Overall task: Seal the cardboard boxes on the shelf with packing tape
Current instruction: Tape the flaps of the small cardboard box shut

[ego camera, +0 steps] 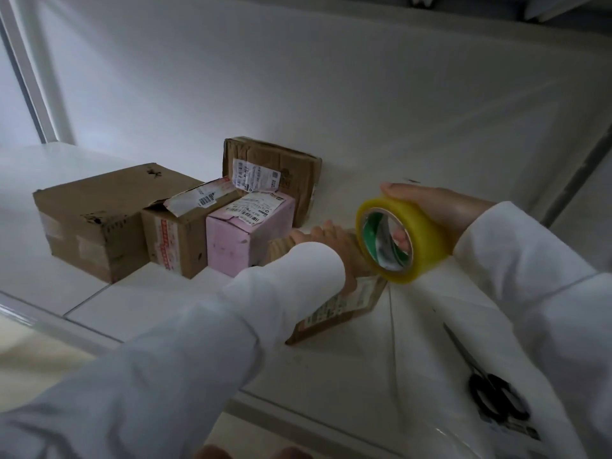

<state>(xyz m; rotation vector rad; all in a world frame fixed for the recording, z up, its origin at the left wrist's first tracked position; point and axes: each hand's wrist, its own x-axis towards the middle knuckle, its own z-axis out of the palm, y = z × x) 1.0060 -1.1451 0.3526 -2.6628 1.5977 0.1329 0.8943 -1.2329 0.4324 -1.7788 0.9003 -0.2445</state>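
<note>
My right hand point(440, 210) grips a yellow roll of packing tape point(402, 240), thumb on the outside and fingers through the core, held just above a small flat cardboard box point(334, 313). My left hand point(334, 246) lies on top of that box with fingers stretched forward; my sleeve hides most of it. Behind stand a large brown box point(89, 213), a brown box with a torn open flap point(175, 233), a pink box point(245, 233) and another brown box point(275, 173) leaning at the wall.
Black-handled scissors point(490, 389) lie on the white shelf point(347, 366) at the right, partly under my right sleeve. The white back wall point(298, 77) rises close behind the boxes. The shelf's front edge runs diagonally at lower left.
</note>
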